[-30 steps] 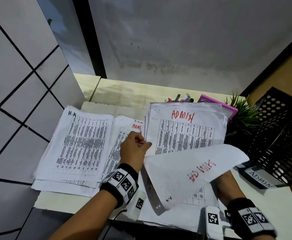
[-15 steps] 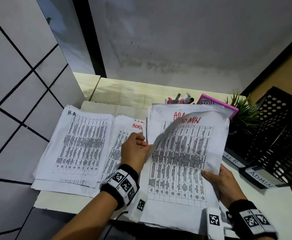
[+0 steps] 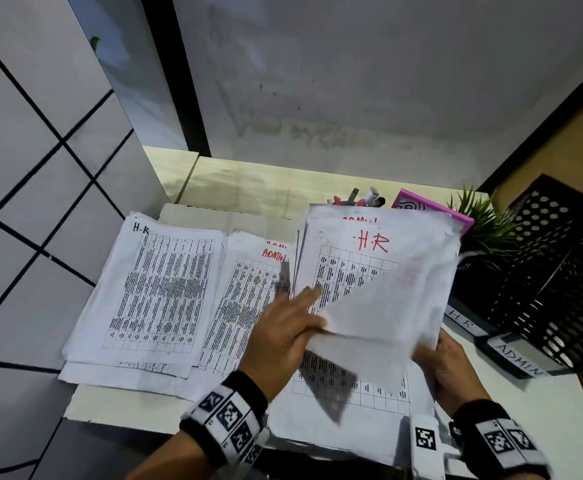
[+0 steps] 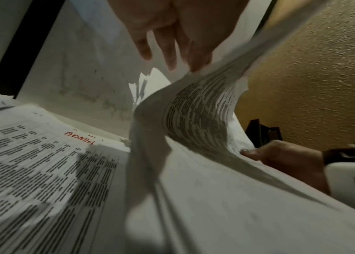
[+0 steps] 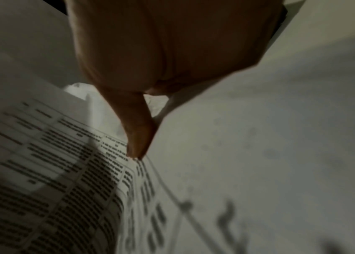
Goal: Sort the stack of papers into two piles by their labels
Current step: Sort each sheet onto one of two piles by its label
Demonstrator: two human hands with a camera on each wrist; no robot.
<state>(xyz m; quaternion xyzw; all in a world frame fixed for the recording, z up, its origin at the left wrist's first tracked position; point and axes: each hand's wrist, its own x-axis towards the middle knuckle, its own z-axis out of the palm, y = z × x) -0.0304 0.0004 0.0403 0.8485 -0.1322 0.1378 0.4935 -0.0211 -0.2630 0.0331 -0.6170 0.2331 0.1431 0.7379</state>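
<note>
At the far left lies the HR pile, several sheets deep with a black "H.R" on its top page, and just beside it, partly tucked under its right edge, sits the ADMIN pile, its red label showing at the top corner. Both piles already hold sheets, so the sorting looks well under way, but the unsorted stack to the right is still thick, so much seems left to do. The left hand reaches across with fingers extended, thumb and fingers closing on the lower left edge of the lifted sheet, which curls upward and shows its blank back. Under it the stack's next page is headed with a red "HR". The right hand pinches the same sheet at its lower right edge, thumb on top. Half a second earlier that sheet lay face up with "ADMIN" readable and the left hand was a loose fist at its left margin; now the sheet is raised and turned, and the page beneath is exposed. It belongs, I judge, on the ADMIN pile. At the far right stand black mesh trays tagged HR and ADMIN.
</note>
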